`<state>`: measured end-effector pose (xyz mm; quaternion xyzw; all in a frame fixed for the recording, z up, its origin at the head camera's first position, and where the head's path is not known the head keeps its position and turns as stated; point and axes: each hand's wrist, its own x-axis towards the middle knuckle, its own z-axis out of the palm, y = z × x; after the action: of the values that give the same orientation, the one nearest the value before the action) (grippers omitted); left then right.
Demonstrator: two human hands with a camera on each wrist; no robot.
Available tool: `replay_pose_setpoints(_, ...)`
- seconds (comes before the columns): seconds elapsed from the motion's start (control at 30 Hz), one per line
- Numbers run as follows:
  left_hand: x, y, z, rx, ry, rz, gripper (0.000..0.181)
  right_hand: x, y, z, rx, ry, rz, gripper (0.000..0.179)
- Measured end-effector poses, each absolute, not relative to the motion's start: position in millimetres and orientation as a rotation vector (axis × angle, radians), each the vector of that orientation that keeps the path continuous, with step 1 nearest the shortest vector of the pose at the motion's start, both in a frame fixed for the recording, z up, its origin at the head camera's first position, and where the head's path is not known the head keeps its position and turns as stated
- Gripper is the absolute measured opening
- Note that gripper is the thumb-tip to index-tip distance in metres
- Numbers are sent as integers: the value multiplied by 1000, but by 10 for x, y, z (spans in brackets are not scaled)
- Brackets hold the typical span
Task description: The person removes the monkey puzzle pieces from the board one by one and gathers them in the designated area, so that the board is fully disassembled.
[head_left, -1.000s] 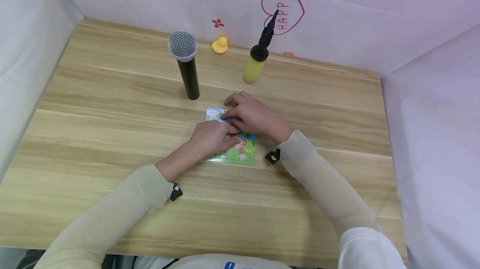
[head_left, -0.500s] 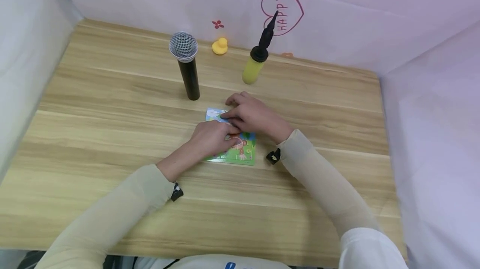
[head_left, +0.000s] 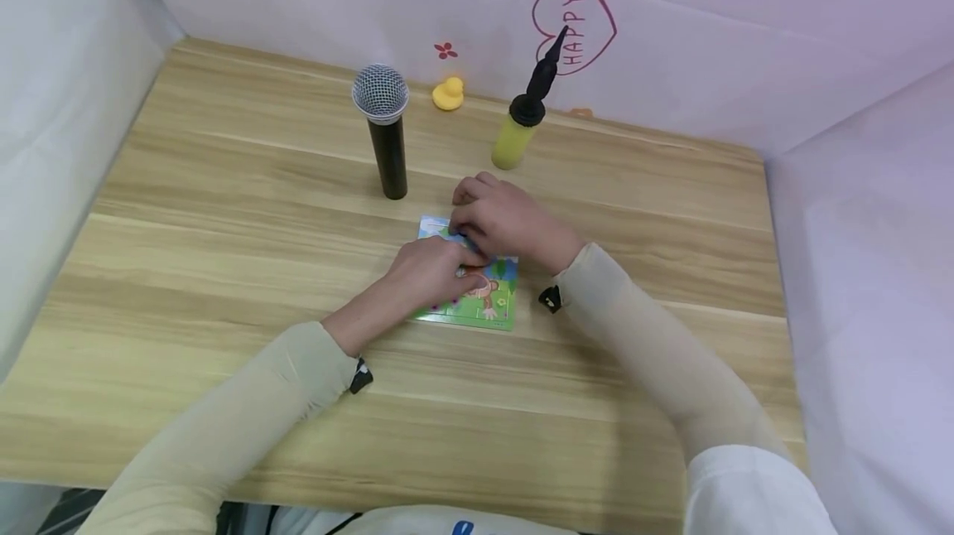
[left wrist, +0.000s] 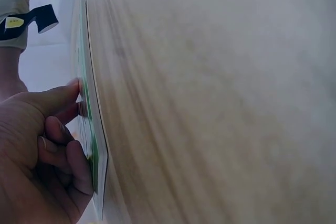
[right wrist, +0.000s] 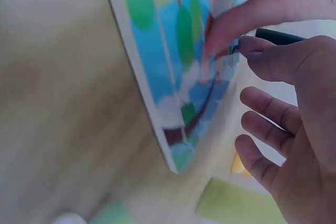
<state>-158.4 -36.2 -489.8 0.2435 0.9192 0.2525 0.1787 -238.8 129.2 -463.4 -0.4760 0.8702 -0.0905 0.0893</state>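
Observation:
A jigsaw puzzle board [head_left: 465,315] with a monkey picture lies flat on the table below both hands. My left hand [head_left: 428,270] reaches over it from the left, thumb and index finger straight and pressing on its surface. In the left wrist view, the other fingers of my left hand [left wrist: 47,150] are curled beside the board's edge. Over the far right part of the board, my right hand [head_left: 507,220] seems to pinch a small puzzle piece [right wrist: 231,51] at the thumb tip. Its index fingertip is hidden, and its other fingers are loosely bent.
Behind the board stand a black microphone [head_left: 389,158] with a silver mesh head and a yellow-green hand pump [head_left: 514,142] with a black nozzle. A small yellow rubber duck [head_left: 449,94] sits at the back edge. White sheets enclose the wooden table [head_left: 224,270].
My right hand's index finger has drawn back from the board's far left part and bent toward the thumb; the hand has risen slightly. My left hand keeps its place. The head view has shifted slightly.

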Motion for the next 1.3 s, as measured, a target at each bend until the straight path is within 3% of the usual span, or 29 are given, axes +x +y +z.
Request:
replay_pose_setpoints(0.43,-1593,-362,-4908,699,2572,762,36,-2415,1173,-4577,-1331,2541,-24,28)
replay_pose_setpoints(0.93,-1591,-379,-4888,693,2579,653,42,-2496,1451,-4678,-1315,2525,-562,19)
replay_pose_setpoints(1.3,-1593,-373,-4866,709,2578,663,41,-2337,1620,-4755,-1276,2636,-564,31)
